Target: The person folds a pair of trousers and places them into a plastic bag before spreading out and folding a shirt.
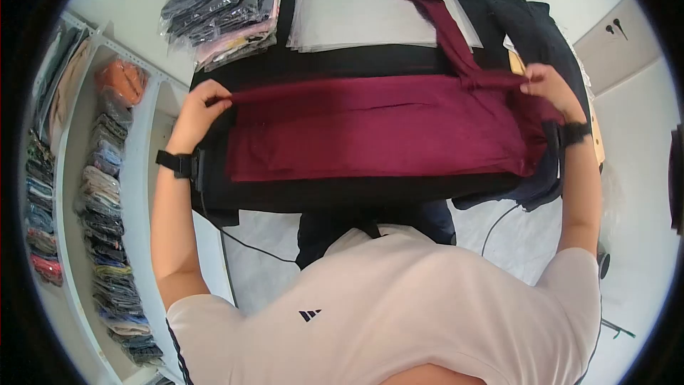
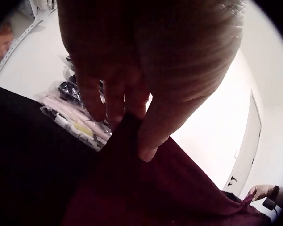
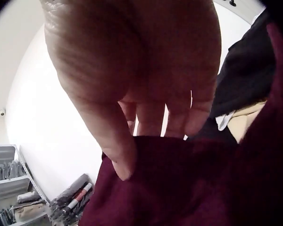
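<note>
A maroon garment (image 1: 370, 132) lies lengthwise across the black-covered table, its long edges running left to right. One narrow sleeve (image 1: 449, 28) trails from its far edge toward the back. My left hand (image 1: 199, 115) pinches the far left corner between thumb and fingers, and in the left wrist view the maroon cloth (image 2: 132, 179) rises to a peak at the fingertips. At the other end, my right hand (image 1: 552, 89) pinches the far right edge. In the right wrist view the thumb lies over the near side of the cloth (image 3: 165, 179), with the fingers behind it.
Clear plastic bags (image 1: 363, 18) lie flat at the back, partly under the sleeve. Bagged folded clothes (image 1: 221, 3) are piled at the back left. Dark clothing (image 1: 541, 36) hangs over the table's right end. Shelves (image 1: 107, 171) of packed garments stand on the left.
</note>
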### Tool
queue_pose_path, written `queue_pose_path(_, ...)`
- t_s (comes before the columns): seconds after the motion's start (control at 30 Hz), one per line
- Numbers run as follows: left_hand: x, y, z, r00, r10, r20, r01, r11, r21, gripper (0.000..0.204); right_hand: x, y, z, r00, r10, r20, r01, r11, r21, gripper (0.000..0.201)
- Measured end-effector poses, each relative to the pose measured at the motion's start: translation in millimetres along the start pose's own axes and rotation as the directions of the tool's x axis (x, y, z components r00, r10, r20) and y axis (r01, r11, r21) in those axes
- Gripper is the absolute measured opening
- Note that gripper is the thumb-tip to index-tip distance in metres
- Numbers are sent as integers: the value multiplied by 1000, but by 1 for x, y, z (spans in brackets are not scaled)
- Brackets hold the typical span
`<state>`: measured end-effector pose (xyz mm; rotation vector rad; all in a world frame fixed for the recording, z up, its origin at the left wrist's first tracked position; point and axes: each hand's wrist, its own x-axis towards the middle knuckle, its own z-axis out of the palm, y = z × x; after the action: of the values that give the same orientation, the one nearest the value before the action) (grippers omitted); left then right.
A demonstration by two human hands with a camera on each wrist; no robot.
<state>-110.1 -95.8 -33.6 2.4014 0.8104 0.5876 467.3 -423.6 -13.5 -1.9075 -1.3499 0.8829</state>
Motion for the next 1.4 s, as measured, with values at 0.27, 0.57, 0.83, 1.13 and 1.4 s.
queue_pose_path(0.27,-31,15,12,995,76,65,-80,995,61,15,-33,8,36,994,88,70,-97,986,133,12)
queue_pose_path(0.57,-39,57,8,988,43,146,-48,998,36,34,-52,2,21,979,109,170,-120,991,58,23)
queue_pose_path(0.83,24,152,9,948,260,184,-280,955,94,22,-7,-5,6,931,271,-245,-320,929,-187,21)
queue_pose_path(1.13,188,183,119,816,480,322,-547,821,161,23,8,35,10,990,45,-136,-109,852,-512,25)
queue_pose_path(1.4,319,157,249,893,289,345,-415,824,386,48,-10,55,12,970,-115,-212,-24,829,-559,28)
